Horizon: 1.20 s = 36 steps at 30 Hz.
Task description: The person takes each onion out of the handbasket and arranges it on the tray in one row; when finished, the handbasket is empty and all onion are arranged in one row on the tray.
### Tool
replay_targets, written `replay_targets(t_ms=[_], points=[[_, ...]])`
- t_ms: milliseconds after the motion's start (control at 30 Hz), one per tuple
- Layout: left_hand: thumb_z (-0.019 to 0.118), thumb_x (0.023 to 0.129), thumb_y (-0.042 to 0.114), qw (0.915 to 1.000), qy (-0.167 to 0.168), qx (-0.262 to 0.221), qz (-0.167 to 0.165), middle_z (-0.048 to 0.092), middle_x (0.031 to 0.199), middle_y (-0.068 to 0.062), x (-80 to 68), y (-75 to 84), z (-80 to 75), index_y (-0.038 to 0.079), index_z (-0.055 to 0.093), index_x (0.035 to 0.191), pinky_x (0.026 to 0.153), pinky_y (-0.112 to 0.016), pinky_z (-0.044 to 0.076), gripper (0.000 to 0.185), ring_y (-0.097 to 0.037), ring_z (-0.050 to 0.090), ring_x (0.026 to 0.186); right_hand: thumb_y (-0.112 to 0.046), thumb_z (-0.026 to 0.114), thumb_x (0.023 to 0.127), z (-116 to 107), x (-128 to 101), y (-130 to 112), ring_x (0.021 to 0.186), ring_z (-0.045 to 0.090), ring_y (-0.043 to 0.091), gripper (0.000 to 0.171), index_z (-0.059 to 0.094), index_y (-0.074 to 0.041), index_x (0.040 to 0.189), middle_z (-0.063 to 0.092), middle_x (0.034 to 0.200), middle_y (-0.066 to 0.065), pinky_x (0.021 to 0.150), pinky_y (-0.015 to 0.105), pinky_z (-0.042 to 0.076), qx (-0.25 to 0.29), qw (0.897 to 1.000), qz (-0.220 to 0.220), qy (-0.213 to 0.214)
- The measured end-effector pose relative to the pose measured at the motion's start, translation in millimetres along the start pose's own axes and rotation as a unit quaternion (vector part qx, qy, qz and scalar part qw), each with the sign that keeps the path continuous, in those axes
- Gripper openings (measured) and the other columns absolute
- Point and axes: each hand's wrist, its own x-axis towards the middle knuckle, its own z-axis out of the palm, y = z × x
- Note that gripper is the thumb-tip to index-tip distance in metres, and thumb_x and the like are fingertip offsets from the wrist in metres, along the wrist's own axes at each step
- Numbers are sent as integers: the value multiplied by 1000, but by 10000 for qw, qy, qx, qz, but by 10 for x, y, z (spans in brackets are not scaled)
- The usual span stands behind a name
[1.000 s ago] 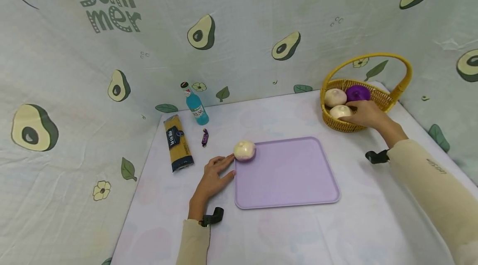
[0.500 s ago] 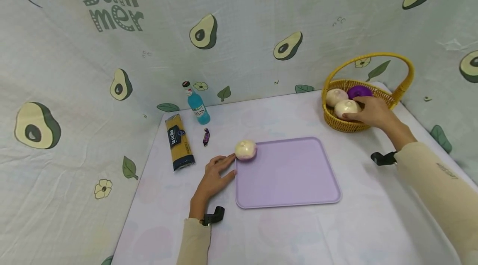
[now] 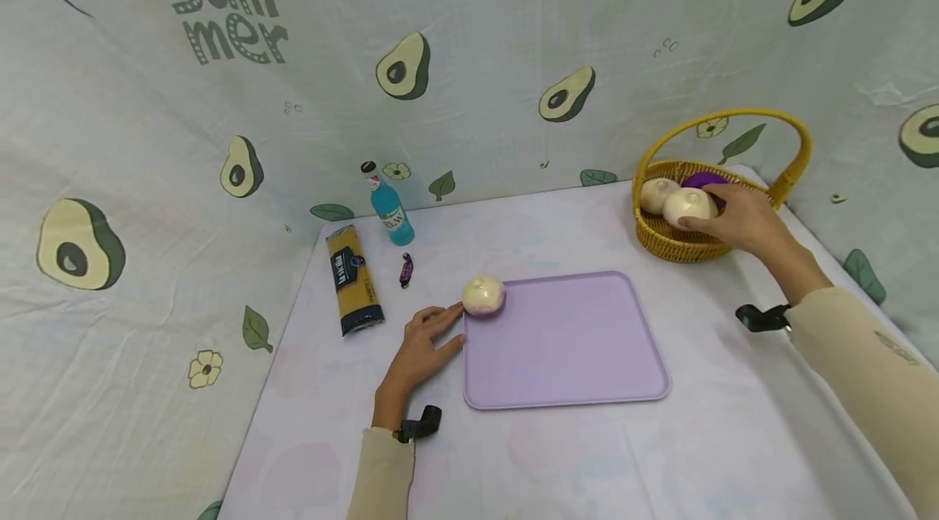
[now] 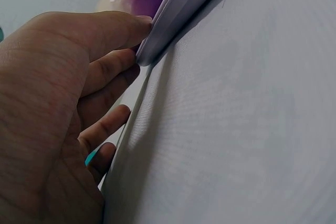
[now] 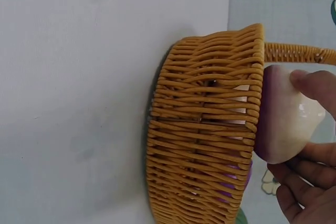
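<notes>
In the head view, my right hand (image 3: 748, 218) grips a white and purple turnip (image 3: 689, 208) over the front of the yellow wicker basket (image 3: 678, 249). The right wrist view shows this turnip (image 5: 283, 114) above the rim, with thumb and fingers on opposite sides. Another pale turnip (image 3: 658, 195) and a purple round vegetable (image 3: 704, 178), partly covered by my hand, lie in the basket. My left hand (image 3: 421, 349) rests at the lilac tray's left edge, fingers extended, thumb and forefinger touching the tray (image 3: 565, 357). Close to those fingertips, a turnip (image 3: 483, 296) sits on the tray's far left corner.
A blue bottle (image 3: 392, 210) stands at the back left. Beside it lie a yellow and dark blue pasta pack (image 3: 354, 279) and a small purple wrapped candy (image 3: 407, 270). The basket's tall handle (image 3: 734, 114) arches above its contents. Patterned cloth hangs behind the table.
My right hand has taken the front turnip, raised it from inside the basket and shifted slightly right. My left hand stays at the tray.
</notes>
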Motion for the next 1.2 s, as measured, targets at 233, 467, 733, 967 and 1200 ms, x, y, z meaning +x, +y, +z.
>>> replay_targets(t_ms=[233, 467, 733, 967, 1200], points=[[62, 96, 51, 10000, -33, 15, -40, 43, 148, 27, -7, 11, -13, 46, 41, 149, 115, -51, 22, 58, -13, 28, 142, -61, 72, 84, -32, -107, -104, 130, 30, 61, 98, 41, 10, 145, 38, 141, 41, 100, 75, 25, 39, 9999, -96, 135], [62, 96, 51, 10000, 7, 29, -29, 45, 148, 25, -33, -33, -26, 47, 41, 149, 112, -50, 25, 57, -14, 30, 141, -57, 75, 84, -26, -237, -334, 132, 30, 59, 93, 44, 6, 145, 40, 143, 39, 100, 76, 25, 213, 9988, -328, 284], [61, 96, 52, 9999, 27, -20, 119, 46, 148, 22, -1, -17, -29, 42, 43, 150, 113, -52, 24, 57, -16, 31, 141, -51, 78, 83, 12, -388, -584, 133, 31, 58, 91, 43, 2, 148, 40, 145, 36, 99, 75, 26, 370, 9970, -634, 228], [62, 96, 50, 9999, 22, -83, 86, 48, 148, 19, -4, 0, -36, 43, 43, 150, 112, -54, 24, 58, -18, 31, 141, -45, 83, 81, 172, -463, -794, 132, 36, 53, 83, 50, -1, 142, 44, 146, 31, 99, 73, 30, 522, 9933, -1007, 204], [60, 96, 52, 9999, -9, 13, 154, 47, 149, 18, 4, -34, -32, 44, 41, 150, 113, -53, 23, 58, -17, 30, 141, -46, 83, 80, 361, -523, -955, 134, 37, 50, 82, 51, -1, 141, 46, 145, 29, 102, 70, 31, 674, 9907, -1178, 29]])
